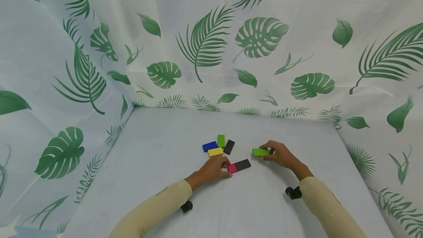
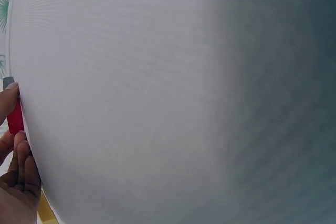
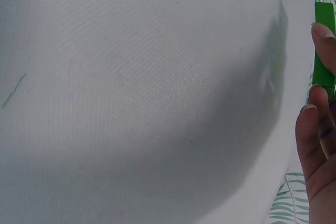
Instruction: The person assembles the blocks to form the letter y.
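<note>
My left hand [image 1: 211,169] pinches a red block [image 1: 232,168] at its end, thumb on one side and fingers on the other; the red block [image 2: 15,116] shows at the edge of the left wrist view. A black block [image 1: 242,164] lies in line with it, seemingly touching its end. To the right, my right hand [image 1: 281,154] grips a green block [image 1: 259,152] between thumb and fingers. In the right wrist view the thumb lies across this green block [image 3: 324,66]. Whether it touches the table is unclear.
Behind the left hand lie a yellow block [image 1: 215,152], a blue block [image 1: 209,146], a second green block [image 1: 221,140] and another black block [image 1: 229,147], close together on the white table [image 1: 158,139]. A leaf-patterned sheet [image 1: 205,94] hangs behind and beside the table.
</note>
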Action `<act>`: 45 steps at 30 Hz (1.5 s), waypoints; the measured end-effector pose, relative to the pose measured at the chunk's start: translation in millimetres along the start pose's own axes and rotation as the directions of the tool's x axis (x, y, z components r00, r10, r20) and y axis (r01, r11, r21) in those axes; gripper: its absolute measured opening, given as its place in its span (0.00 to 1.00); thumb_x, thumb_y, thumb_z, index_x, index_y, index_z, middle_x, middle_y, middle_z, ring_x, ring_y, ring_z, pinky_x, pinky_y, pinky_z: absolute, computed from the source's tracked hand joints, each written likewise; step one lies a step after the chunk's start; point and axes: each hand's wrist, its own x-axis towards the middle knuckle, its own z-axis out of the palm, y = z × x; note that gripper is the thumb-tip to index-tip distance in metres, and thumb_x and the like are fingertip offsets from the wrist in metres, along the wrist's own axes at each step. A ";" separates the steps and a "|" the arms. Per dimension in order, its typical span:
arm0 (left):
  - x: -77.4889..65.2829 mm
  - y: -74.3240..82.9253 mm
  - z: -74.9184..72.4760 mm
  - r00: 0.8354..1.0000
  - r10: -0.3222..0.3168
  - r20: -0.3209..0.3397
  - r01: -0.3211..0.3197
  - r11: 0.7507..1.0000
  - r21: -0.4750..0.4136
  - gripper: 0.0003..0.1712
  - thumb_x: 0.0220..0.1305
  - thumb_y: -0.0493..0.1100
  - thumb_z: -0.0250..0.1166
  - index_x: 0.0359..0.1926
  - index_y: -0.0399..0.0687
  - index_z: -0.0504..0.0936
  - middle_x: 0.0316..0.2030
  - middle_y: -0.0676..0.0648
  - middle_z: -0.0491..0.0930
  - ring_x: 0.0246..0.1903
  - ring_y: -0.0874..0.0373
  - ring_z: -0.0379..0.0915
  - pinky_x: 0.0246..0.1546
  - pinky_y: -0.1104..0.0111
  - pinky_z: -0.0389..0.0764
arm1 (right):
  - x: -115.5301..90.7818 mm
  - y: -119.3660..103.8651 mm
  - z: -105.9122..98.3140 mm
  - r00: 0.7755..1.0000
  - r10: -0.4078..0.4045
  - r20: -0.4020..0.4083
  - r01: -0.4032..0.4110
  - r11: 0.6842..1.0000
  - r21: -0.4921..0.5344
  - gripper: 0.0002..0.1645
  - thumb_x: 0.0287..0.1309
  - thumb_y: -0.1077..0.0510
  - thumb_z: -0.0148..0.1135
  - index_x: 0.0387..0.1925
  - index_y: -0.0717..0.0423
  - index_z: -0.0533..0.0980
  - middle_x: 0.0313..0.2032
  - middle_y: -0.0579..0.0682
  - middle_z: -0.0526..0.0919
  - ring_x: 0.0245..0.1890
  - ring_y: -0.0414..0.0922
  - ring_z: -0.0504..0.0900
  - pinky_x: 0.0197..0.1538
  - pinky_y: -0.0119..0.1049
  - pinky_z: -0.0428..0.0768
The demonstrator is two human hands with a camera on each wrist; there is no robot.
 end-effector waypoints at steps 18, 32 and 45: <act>-1.5 1.0 0.0 1.000 -0.011 -0.003 0.011 1.000 -0.016 0.20 0.57 0.50 0.77 0.48 0.47 0.84 0.32 0.57 0.74 0.34 0.66 0.68 0.38 0.76 0.73 | -1.5 4.0 1.9 0.999 0.001 0.054 -0.002 1.000 0.026 0.24 0.52 0.59 0.76 0.52 0.56 0.82 0.47 0.52 0.84 0.37 0.42 0.76 0.36 0.31 0.74; -1.2 -0.1 1.9 1.000 -0.004 -0.007 0.004 1.000 -0.010 0.21 0.57 0.50 0.76 0.48 0.48 0.84 0.32 0.57 0.74 0.34 0.66 0.67 0.38 0.76 0.72 | -2.7 2.4 0.5 0.997 0.009 0.079 -0.012 0.999 0.039 0.24 0.51 0.60 0.76 0.52 0.55 0.82 0.48 0.54 0.83 0.37 0.44 0.76 0.35 0.31 0.74; -1.4 -0.8 2.1 1.000 0.001 -0.010 -0.001 1.000 0.005 0.20 0.58 0.51 0.76 0.48 0.48 0.83 0.32 0.57 0.74 0.34 0.67 0.67 0.37 0.77 0.71 | -3.7 3.9 5.6 0.992 0.020 0.127 -0.026 0.999 0.044 0.23 0.51 0.57 0.77 0.50 0.53 0.82 0.46 0.49 0.83 0.39 0.44 0.74 0.38 0.32 0.73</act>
